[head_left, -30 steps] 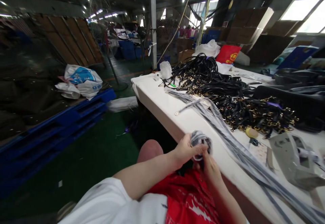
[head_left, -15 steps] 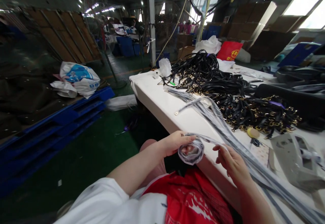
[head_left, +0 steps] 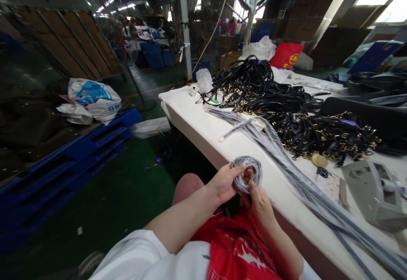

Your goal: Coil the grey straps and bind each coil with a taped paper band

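Observation:
A grey strap wound into a coil (head_left: 248, 173) is held at the near edge of the white table (head_left: 203, 123). My left hand (head_left: 226, 182) grips the coil from the left, fingers closed round it. My right hand (head_left: 259, 199) pinches the coil from below, fingers pressed on its rim. A bundle of long grey straps (head_left: 286, 161) lies on the table and runs from the middle toward the lower right.
Heaps of black straps with gold buckles (head_left: 286, 110) cover the table's far side. A grey cardboard piece (head_left: 369, 191), a yellow ball (head_left: 316, 160) and a red bag (head_left: 286, 55) lie on it too. Blue pallets (head_left: 73, 153) and a white sack (head_left: 90, 100) stand at left.
Half a second ago my right hand was off to the right of the loose coil. It has come back under it, and the coil is now tighter and held upright by both hands.

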{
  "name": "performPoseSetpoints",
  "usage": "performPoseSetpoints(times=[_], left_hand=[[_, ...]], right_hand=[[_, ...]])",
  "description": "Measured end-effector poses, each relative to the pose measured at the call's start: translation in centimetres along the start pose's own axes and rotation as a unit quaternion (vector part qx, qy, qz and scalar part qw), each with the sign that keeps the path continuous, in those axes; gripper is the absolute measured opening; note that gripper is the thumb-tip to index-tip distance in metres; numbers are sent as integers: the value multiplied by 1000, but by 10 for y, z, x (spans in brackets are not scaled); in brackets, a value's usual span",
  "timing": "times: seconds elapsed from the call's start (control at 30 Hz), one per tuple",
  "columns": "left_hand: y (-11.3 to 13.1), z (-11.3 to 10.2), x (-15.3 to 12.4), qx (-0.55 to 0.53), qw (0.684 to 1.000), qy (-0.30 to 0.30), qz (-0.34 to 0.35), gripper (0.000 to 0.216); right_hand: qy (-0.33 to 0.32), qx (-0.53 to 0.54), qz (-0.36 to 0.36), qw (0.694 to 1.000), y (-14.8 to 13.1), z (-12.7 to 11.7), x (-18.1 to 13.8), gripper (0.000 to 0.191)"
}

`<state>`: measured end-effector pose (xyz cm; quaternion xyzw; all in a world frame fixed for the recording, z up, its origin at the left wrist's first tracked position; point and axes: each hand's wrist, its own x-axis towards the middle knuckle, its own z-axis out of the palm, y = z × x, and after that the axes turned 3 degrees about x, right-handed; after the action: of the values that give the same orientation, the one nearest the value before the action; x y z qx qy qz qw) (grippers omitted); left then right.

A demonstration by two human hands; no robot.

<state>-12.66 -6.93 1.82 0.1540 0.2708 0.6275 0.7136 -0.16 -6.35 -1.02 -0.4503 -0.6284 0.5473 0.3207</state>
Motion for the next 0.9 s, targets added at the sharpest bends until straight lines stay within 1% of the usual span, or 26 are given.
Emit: performPoseSetpoints(times=[0.07,0.13,0.17,0.2,0.23,0.27,0.3,0.33,0.37,0.4,0.43,0.47,0.5,0.53,0.6,0.63,0.7,0.77,0.9], left_hand=[[1,-4,1,32,999,9,35,42],[4,-11,3,133,987,22,93,42],[6,-14,3,200,972,28,122,44],[9,-18,3,269,951,32,147,46],[12,-21,2,338,926,26,166,49],[14,-23,1,403,899,5,174,52],[16,-24,-1,462,869,-34,173,56],[16,-24,-3,512,839,-86,161,56],[15,-23,-5,546,814,-139,142,54],[13,-21,-6,563,798,-180,119,48],[10,-18,-6,565,794,-201,100,41],[7,-15,-6,558,802,-195,90,35],[4,-12,-5,544,818,-166,92,32],[2,-9,-3,525,836,-122,103,31],[-3,-4,0,479,866,-33,139,35],[-4,-3,2,455,876,0,157,36],[-7,0,3,424,887,33,178,38],[-8,0,1,423,887,30,180,38],[-7,-5,-8,449,880,-54,147,44]], right_hand=[[1,-39,-18,999,3,-11,4,54],[-5,-57,-27,998,1,-28,6,50],[-26,-71,-31,997,-2,-38,6,48],[-67,-94,-35,993,-7,-48,5,45],[-127,-121,-34,984,-12,-58,3,42],[-195,-148,-31,969,-17,-67,1,40],[-258,-170,-27,951,-22,-74,-2,39],[-300,-184,-20,936,-26,-79,-4,38],[-317,-187,-13,930,-27,-82,-5,37],[-313,-183,-8,932,-27,-84,-6,36],[-294,-174,-8,940,-25,-84,-7,36],[-265,-166,-12,950,-22,-82,-7,36],[-234,-159,-20,959,-18,-81,-7,38],[-205,-156,-33,966,-14,-78,-7,40],[-155,-154,-61,974,-7,-72,-8,45],[-134,-150,-72,977,-5,-69,-9,45],[-101,-133,-88,982,-4,-65,-11,44],[-101,-115,-92,984,-7,-64,-13,45],[-181,-110,-75,974,-20,-72,-18,44]])
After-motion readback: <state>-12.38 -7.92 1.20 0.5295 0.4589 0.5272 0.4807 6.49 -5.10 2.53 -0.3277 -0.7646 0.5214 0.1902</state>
